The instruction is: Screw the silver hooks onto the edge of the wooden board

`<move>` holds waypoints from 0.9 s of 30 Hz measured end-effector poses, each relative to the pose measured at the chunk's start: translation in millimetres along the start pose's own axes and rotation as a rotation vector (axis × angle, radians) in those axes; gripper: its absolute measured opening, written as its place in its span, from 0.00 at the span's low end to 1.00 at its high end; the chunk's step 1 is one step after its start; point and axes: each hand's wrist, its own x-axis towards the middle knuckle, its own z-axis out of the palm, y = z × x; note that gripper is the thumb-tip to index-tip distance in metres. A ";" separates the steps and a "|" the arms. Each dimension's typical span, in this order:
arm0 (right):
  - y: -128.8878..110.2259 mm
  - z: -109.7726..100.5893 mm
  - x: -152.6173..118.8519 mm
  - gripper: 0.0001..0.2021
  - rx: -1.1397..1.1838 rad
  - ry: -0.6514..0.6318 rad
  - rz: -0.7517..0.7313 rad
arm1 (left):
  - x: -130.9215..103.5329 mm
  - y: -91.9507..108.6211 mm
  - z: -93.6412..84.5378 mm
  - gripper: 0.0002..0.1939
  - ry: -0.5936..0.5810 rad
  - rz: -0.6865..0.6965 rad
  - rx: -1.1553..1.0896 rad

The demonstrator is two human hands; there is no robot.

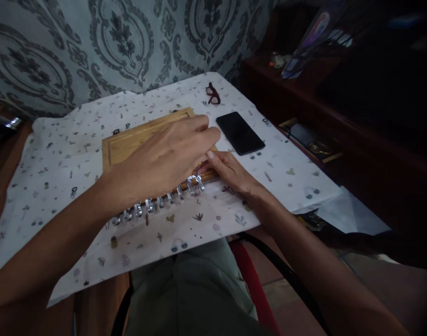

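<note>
A tan wooden board point(129, 148) with a grooved border lies on the patterned white cloth, partly under my left hand. Along its near edge runs a row of shiny metal clips point(149, 205). My left hand point(171, 149) reaches over the board with bent fingers, its fingertips hidden near the board's right end. Close against it, my right hand point(227, 169) has its fingers closed around the near right corner, beside brown sticks point(208, 174). What the fingertips pinch is too small and hidden to make out.
A black phone point(240, 133) lies right of the board, with dark red glasses point(212, 94) behind it. The patterned wall borders the table point(287, 186) at the back. An open drawer point(311, 140) stands at the right.
</note>
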 end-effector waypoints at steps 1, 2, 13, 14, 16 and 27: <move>-0.3 0.1 0.0 0.36 0.001 -0.001 -0.002 | -0.3 0.6 0.4 0.07 0.002 -0.006 -0.004; -0.8 0.1 -0.1 0.36 0.002 -0.002 -0.003 | -0.5 1.2 0.5 0.07 0.001 -0.010 -0.004; -5.8 -2.6 -0.6 0.39 -0.023 -0.026 -0.009 | 3.4 7.4 -4.4 0.10 -0.059 -0.129 0.034; -5.6 -2.4 -0.6 0.39 -0.017 -0.024 -0.006 | 3.5 7.6 -4.9 0.11 -0.082 -0.130 0.031; -4.8 -1.9 -0.6 0.39 -0.009 -0.018 -0.004 | 3.3 8.0 -5.9 0.12 -0.111 -0.134 0.025; -2.3 -1.5 0.2 0.38 -0.029 -0.016 -0.019 | 2.1 7.6 -5.5 0.08 -0.061 -0.150 0.015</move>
